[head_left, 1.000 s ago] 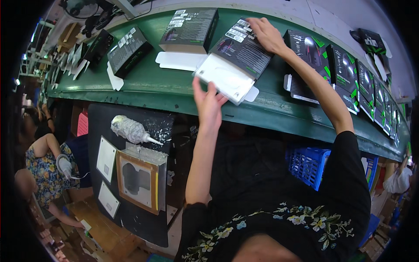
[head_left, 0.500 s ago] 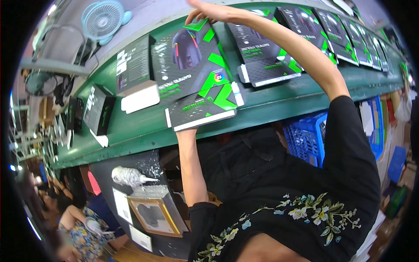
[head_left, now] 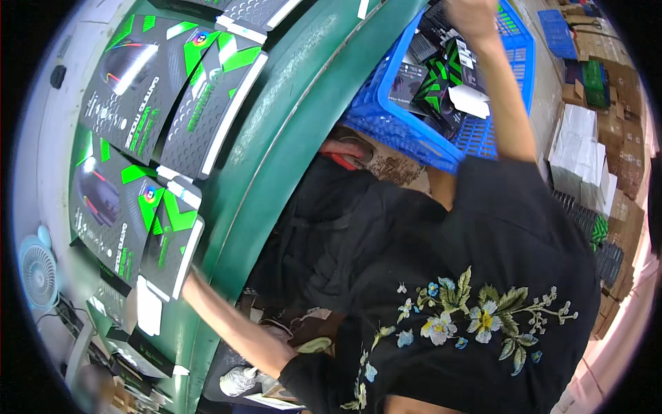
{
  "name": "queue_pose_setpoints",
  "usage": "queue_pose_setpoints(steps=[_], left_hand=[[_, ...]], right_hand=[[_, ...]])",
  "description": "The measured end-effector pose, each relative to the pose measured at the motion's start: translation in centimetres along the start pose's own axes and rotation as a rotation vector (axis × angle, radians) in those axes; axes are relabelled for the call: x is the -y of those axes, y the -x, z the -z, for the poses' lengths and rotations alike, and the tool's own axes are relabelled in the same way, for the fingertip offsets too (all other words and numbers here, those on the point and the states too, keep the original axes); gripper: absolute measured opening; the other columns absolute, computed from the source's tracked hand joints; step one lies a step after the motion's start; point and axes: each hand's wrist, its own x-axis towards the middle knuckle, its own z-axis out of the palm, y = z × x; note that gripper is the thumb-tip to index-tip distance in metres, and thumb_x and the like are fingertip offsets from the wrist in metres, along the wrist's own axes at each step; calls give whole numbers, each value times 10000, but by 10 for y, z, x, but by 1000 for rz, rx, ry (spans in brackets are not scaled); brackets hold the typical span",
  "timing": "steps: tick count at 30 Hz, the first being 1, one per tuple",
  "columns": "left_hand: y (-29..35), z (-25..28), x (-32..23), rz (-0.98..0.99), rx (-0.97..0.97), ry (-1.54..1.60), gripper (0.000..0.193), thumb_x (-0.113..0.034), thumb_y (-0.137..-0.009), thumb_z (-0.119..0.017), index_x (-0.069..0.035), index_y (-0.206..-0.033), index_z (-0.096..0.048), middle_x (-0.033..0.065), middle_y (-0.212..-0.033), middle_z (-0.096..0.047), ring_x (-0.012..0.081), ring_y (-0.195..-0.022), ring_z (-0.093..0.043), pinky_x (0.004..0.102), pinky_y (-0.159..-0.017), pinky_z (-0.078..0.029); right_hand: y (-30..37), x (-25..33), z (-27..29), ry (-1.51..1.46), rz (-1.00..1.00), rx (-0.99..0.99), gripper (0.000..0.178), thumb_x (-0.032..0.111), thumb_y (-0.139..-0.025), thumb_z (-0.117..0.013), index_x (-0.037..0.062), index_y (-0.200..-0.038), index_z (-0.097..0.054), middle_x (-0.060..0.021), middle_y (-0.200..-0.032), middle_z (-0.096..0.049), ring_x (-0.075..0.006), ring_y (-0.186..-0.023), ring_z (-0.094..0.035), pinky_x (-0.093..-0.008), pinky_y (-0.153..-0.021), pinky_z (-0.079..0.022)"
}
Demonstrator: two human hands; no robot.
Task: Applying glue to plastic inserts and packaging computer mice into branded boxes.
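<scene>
My left hand (head_left: 191,283) reaches under the open flap of a black-and-green computer mouse box (head_left: 114,200) at the left; its fingers are hidden by the flap. This box lies on the green bench (head_left: 231,238) with its picture side up. A second such box (head_left: 134,86), also with its flap out, lies just beyond it. My right hand (head_left: 474,19) is at the upper edge, over the far part of a blue plastic basket (head_left: 420,141). Motion smears its fingers. Inside the basket are several black-and-green boxes (head_left: 438,86), one with a white flap sticking out.
More black boxes (head_left: 141,352) stand along the bench at the lower left, near a light-blue fan (head_left: 39,269). White stacked cartons (head_left: 579,148) and brown cardboard boxes (head_left: 624,162) line the right side. A white bottle (head_left: 238,381) sits below the bench edge.
My view has swung to the right, bringing the basket into sight. My right hand has left the far end of the mouse box and reached over the basket. My left hand stays at the box's flap.
</scene>
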Motion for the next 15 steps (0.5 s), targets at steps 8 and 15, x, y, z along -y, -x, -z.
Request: queue_pose_setpoints(steps=[8,15], left_hand=[[-49,-35,-10,-53,-16,-68,408,-286,-848,-656,-74,-1197,-641,142,-1172,-662,321,-1097,-612,422,-967,-470],[-61,-49,-46,298,-341,-703,395,-302,-862,-637,-80,-1188,-645,146,-1170,-661,330,-1096,-611,427,-965,-469]], right_hand=[[336,-194,102,1294,-772,285,880,130,-729,-656,174,-1515,-265,-250,-1460,-377,-423,-1308,-417,-471,-1068,-389],[305,-106,119,885,-733,-412,441,174,-938,-523,137,-1377,-525,-164,-1205,-659,-301,-1096,-621,-389,-914,-473]])
